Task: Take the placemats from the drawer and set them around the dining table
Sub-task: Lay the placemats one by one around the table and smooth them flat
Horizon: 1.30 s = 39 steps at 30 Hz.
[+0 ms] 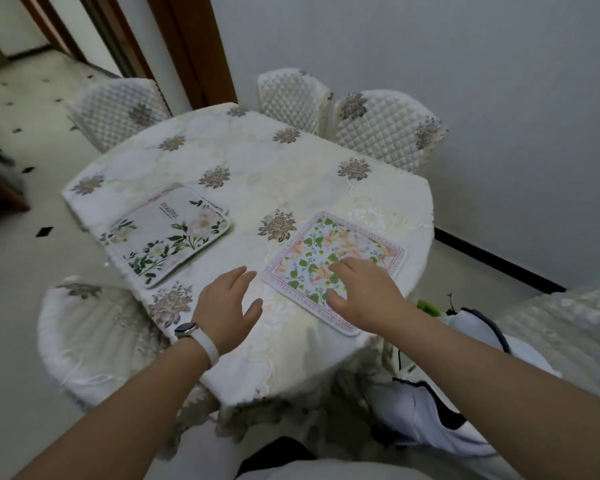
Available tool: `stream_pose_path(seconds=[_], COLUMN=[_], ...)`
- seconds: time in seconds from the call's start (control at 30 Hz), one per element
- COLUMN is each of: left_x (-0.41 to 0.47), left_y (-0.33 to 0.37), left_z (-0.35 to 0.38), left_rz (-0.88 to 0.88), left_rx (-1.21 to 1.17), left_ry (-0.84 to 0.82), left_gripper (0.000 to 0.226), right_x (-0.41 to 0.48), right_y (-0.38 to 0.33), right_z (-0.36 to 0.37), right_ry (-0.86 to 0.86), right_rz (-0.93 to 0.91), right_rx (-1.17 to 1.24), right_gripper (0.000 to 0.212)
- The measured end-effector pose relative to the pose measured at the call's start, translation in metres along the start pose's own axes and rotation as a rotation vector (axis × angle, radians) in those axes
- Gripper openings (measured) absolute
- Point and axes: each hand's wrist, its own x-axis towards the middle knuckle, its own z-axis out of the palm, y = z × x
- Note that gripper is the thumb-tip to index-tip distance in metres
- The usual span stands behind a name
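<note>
Two placemats lie on the dining table (pixel 257 161), which wears a white cloth with embroidered flowers. A stack of placemats with green leaves and white blooms (pixel 168 233) rests near the table's left edge. A square placemat with orange flowers and a pink lettered border (pixel 329 251) lies flat at the near right. My right hand (pixel 364 292) rests on its near part, fingers spread. My left hand (pixel 227 306), with a white watch on the wrist, hovers open just left of that mat, holding nothing.
Quilted chairs (pixel 385 129) stand along the far side by the wall, another chair (pixel 94 330) is at the near left, and one (pixel 568 327) at the right. A white bag (pixel 430 410) sits by the table's near right corner.
</note>
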Motion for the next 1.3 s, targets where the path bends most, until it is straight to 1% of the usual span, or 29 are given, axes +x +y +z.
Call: stream_pose_path(seconds=[0.1,0.27,0.4,0.7,0.83,0.97,1.13,1.3], left_x=[-0.030,-0.082,-0.113,-0.184,-0.233,-0.291,-0.368,-0.433], left_y=[0.001,-0.019,-0.038,-0.098,-0.144,-0.208,-0.292,-0.355], left_z=[-0.015,-0.036,-0.057,-0.079,-0.081,-0.092,-0.112,-0.126], left_rz=[-0.070,-0.158,-0.241,-0.413,-0.463,-0.502,-0.554,-0.588], left_rx=[0.004,0.048,0.030,0.035,0.004,0.003,0.003,0.019], left_ry=[0.046,0.085,0.172,0.283,0.304,0.305,0.331,0.332], left_gripper=[0.064,0.063,0.056,0.061,0.056,0.058,0.056,0.053], right_x=[-0.001,-0.002,0.000,0.009,0.009,-0.002,-0.017,-0.034], right_y=[-0.018,-0.061,-0.100,-0.188,-0.258,-0.353,-0.467,-0.534], right_z=[-0.002,-0.001,-0.001,0.021,0.041,0.066,0.102,0.125], right_ry=[-0.012,-0.025,-0.032,-0.061,-0.057,-0.066,-0.067,-0.082], right_rz=[-0.067,-0.172,-0.266,-0.375,-0.439,-0.478,-0.528,-0.571], right_rx=[0.003,0.036,0.066,0.038,0.028,0.037,0.028,0.004], right_gripper=[0.051,0.051,0.050,0.048,0.047,0.044,0.046,0.047])
